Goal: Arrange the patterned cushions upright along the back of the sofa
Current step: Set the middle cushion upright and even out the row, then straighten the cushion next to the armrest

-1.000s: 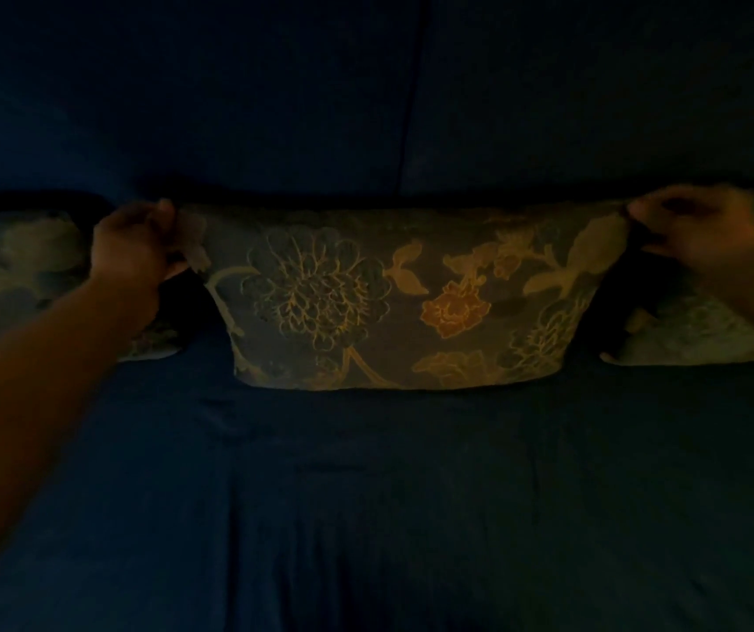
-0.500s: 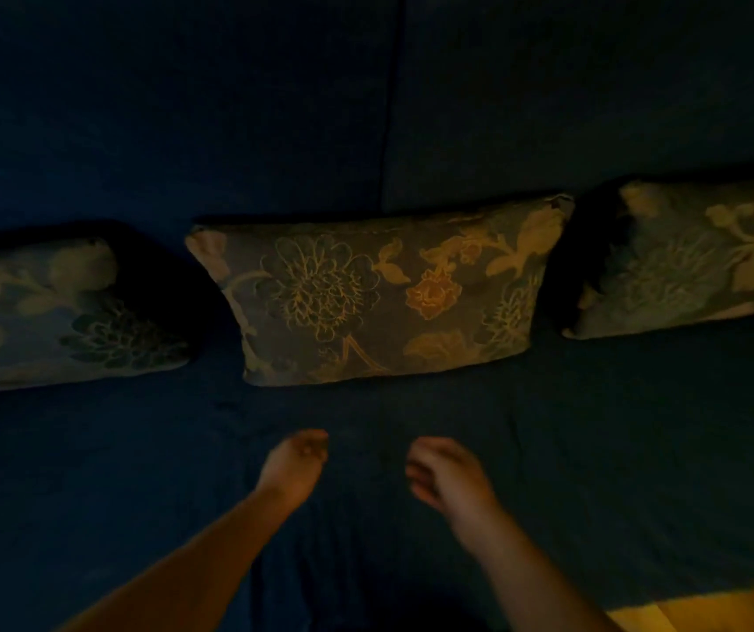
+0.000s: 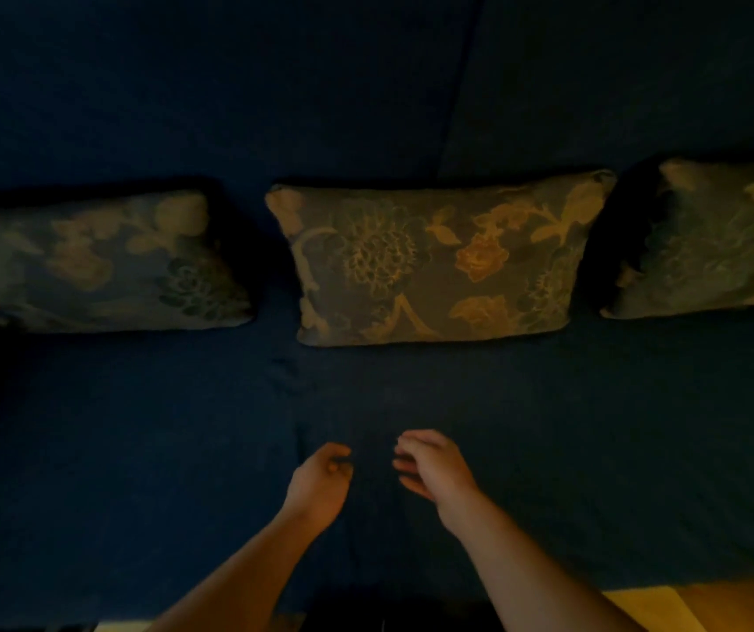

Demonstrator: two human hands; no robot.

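Observation:
Three floral patterned cushions stand leaning against the dark blue sofa back [image 3: 229, 84]. The middle cushion [image 3: 434, 262] sits straight ahead, the left cushion [image 3: 92, 262] and the right cushion [image 3: 721, 239] flank it with gaps between. My left hand [image 3: 320, 481] hovers over the seat [image 3: 594, 426] in front of the middle cushion, fingers curled loosely and holding nothing. My right hand [image 3: 434, 467] is beside it, fingers slightly apart and empty. Neither hand touches a cushion.
The scene is very dim. A seam in the sofa back [image 3: 457, 84] runs down behind the middle cushion. A strip of yellowish wooden floor [image 3: 708, 608] shows at the lower right beyond the seat's front edge.
A second ago both hands gripped the middle cushion's top corners. They let go and drew back toward me over the seat, and the view pulled back so all three cushions show.

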